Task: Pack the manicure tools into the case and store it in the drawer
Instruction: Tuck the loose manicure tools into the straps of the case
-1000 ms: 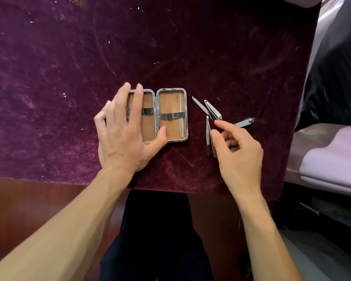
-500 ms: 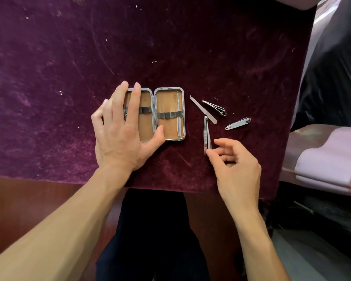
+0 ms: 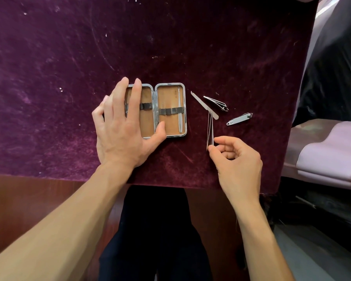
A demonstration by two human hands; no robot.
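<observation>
Left hand [image 3: 120,134] on open case [image 3: 170,98]; slim tool [image 3: 180,110] inside.

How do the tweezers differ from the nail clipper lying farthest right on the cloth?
The tweezers are long and thin; the nail clipper is shorter and broader. The right hand pinches the tweezers' near end; the nail clipper lies untouched. The tweezers point straight away; the nail clipper lies slanted. Both are silvery metal, outside the case.

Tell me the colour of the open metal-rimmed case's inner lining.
Tan-brown lining, seen best in the head view.
</observation>
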